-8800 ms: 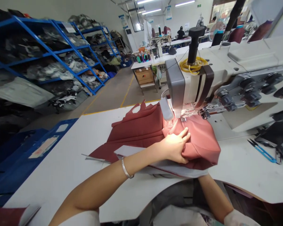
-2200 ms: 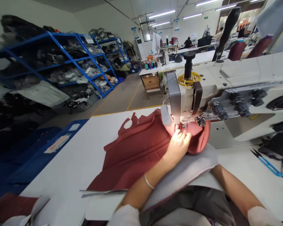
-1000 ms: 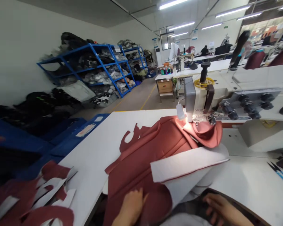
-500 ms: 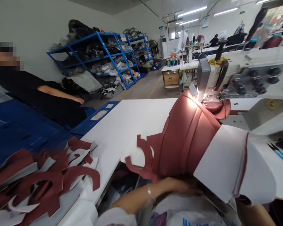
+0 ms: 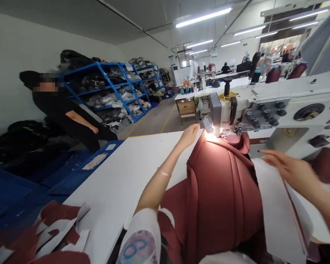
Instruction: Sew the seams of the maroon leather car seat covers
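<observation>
A large dark-red stitched cover (image 5: pixel 222 198) with white foam backing (image 5: pixel 275 205) drapes from the sewing machine (image 5: pixel 264 110) down towards my lap. My left hand (image 5: pixel 190 135) reaches far forward and rests on the cover's top edge just left of the lit needle area, fingers loosely curled. My right hand (image 5: pixel 284 167) hovers over the white backing at the cover's right side, fingers stretched out and apart, holding nothing.
The white worktable (image 5: pixel 121 176) spreads to the left. Red and white cut pieces (image 5: pixel 44 238) are piled at lower left. Blue bins (image 5: pixel 79 168) and blue shelving (image 5: pixel 112 91) stand beyond. A person in black (image 5: pixel 68 117) stands at left.
Both hands have come up from my lap: the left has reached to the needle area, the right has risen over the white backing. The cover now lies lower and flatter.
</observation>
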A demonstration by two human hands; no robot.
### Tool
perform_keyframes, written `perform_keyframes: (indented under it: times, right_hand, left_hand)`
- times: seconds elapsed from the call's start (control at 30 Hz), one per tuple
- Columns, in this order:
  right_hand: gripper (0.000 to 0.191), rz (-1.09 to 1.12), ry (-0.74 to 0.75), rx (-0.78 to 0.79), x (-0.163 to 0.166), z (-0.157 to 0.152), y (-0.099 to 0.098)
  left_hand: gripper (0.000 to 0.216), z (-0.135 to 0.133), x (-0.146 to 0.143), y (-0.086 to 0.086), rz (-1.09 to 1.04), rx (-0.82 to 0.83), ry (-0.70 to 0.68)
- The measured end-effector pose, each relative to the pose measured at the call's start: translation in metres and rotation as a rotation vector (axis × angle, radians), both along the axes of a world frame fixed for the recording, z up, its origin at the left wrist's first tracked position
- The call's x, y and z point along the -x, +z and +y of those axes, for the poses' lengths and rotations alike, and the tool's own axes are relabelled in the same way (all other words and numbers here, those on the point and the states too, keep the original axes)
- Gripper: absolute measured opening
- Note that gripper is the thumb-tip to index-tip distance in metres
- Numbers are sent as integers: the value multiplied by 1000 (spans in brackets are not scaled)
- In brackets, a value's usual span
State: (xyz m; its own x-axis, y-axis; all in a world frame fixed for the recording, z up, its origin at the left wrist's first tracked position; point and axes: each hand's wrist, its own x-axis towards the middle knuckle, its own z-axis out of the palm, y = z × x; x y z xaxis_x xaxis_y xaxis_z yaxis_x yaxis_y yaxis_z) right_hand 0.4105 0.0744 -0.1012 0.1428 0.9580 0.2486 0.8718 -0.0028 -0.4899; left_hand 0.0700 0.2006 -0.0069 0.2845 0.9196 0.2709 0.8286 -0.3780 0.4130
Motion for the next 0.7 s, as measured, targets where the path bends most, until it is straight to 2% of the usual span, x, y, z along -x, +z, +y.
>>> perform_keyframes:
  times: [0.07, 0.1, 0.13, 0.17, 0.23, 0.33, 0.4, 0.47, 0.5, 0.57, 0.7]
  right_hand:
    - [34, -106, 323, -38, 69, 45, 25]
    - [39, -182, 387, -54, 100, 62, 30]
    - [41, -267, 373, -75, 127, 73, 29]
    - [43, -340, 400, -112, 148, 78, 21]
    - [45, -434, 481, -144, 171, 72, -12]
    - [44, -450, 605, -42, 175, 49, -86]
    - [40, -362, 647, 121, 170, 41, -134]
    - [35, -197, 618, 210, 167, 47, -168]
    - [32, -127, 588, 232, 167, 53, -179]
    - [28, -18, 517, 242, 169, 69, -191]
    - [34, 316, 393, 142, 164, 92, -186]
  left_hand:
    - [39, 43, -22, 2, 117, 63, -41]
    - [36, 55, -29, -1, 158, 83, -62]
    - [32, 61, -33, -6, 186, 90, -75]
    - [32, 61, -32, -14, 204, 86, -75]
    - [39, 44, -24, -43, 232, 87, -40]
    - [50, -12, -10, -110, 336, 95, 28]
    - [51, -53, -10, -155, 593, -30, 48]
    - [46, -83, -14, -186, 731, -165, -29]
    - [44, -90, -15, -195, 761, -215, -80]
    - [41, -94, -17, -201, 765, -272, -158]
    - [36, -81, -11, -196, 678, -326, -203]
